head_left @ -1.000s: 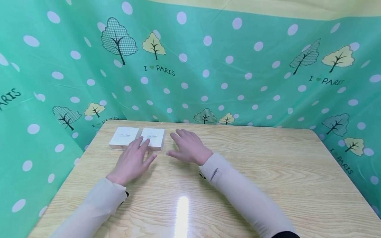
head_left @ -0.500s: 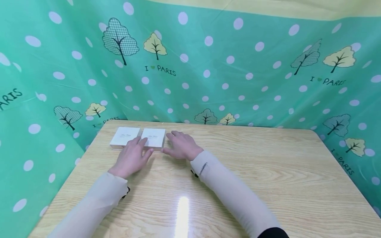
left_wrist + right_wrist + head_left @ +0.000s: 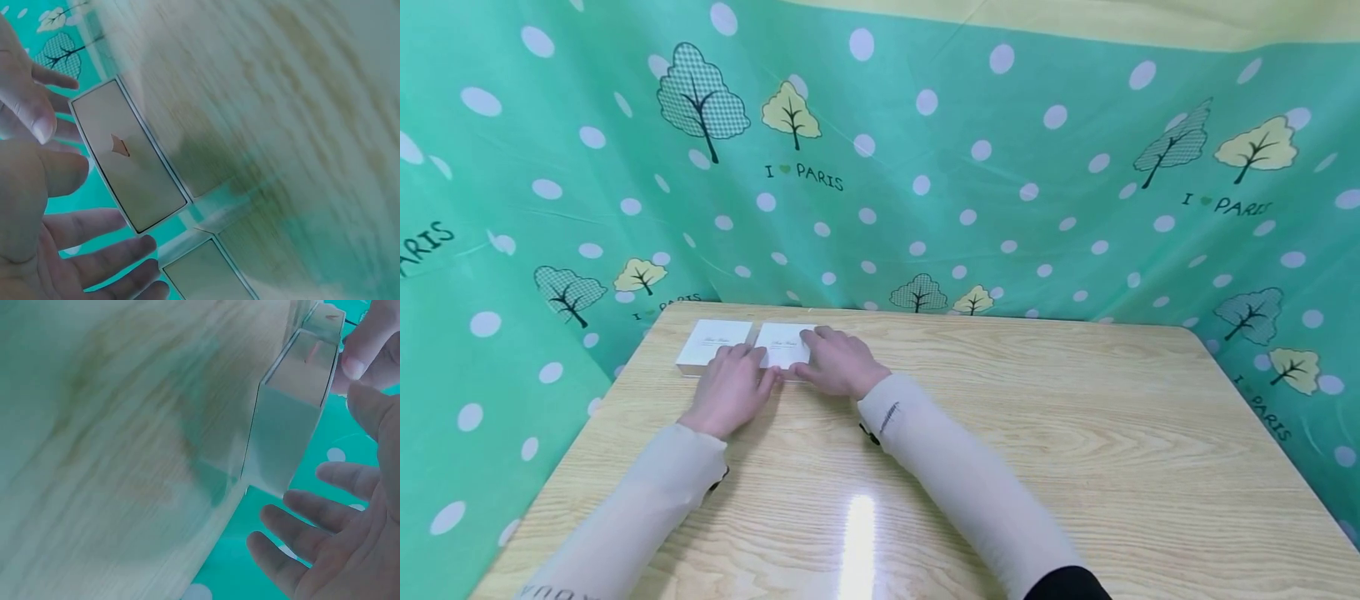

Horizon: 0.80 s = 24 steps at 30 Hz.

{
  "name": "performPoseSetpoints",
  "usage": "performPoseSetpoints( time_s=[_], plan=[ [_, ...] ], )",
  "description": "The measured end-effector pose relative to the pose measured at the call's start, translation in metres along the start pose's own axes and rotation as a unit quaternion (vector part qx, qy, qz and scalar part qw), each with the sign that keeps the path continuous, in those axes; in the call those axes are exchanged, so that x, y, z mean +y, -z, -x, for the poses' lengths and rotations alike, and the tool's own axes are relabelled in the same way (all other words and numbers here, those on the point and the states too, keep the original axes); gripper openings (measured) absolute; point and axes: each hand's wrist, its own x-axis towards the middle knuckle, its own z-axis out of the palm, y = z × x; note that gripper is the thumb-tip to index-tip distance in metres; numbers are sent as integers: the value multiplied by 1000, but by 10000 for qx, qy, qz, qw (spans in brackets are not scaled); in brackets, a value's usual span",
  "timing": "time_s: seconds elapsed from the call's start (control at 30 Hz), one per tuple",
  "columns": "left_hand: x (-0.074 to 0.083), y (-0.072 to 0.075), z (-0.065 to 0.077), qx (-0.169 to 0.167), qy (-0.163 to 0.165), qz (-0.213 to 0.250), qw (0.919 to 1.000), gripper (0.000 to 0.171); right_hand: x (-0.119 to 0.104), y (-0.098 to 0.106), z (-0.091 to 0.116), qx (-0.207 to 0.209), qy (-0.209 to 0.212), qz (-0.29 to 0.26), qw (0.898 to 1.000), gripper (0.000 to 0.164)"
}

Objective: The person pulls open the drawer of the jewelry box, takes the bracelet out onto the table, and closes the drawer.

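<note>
Side by side at the table's back left are two white square boxes with small print on their lids, the left box [image 3: 711, 337] and the right box [image 3: 781, 343]. My left hand [image 3: 727, 393] reaches over the front of the gap between them, its fingers extended at the right box's near left corner. From the other side my right hand [image 3: 840, 362] overlaps the right box's right edge in the head view. Its fingers [image 3: 312, 528] are spread beside that box in the right wrist view. Both thumbs are by the front face [image 3: 131, 153], which carries a small notched mark.
The boxes stand on a light wooden table [image 3: 1075, 433] with a bright light reflection near its front. Behind and at both sides hangs a green dotted curtain [image 3: 865, 217] with printed trees.
My right hand has moved left to the right box, from beside it to over its right edge. My left hand has shifted slightly, its thumb closer to its fingers. Both boxes look unmoved.
</note>
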Motion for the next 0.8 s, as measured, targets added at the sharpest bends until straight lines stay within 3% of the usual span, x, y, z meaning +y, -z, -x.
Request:
performPoseSetpoints(
  time_s=[0.27, 0.5, 0.8],
  plan=[
    [-1, -3, -7, 402, -190, -402, 9982, 26, -9, -4, -3, 108, -126, 259, 9995, 52],
    [6, 0, -13, 239, 208, -208, 9993, 24, -13, -5, -5, 89, -199, 310, 9993, 39],
    [8, -1, -18, -96, 513, 141, 9985, 23, -13, -5, -5, 212, -258, 119, 9994, 38]
  ],
)
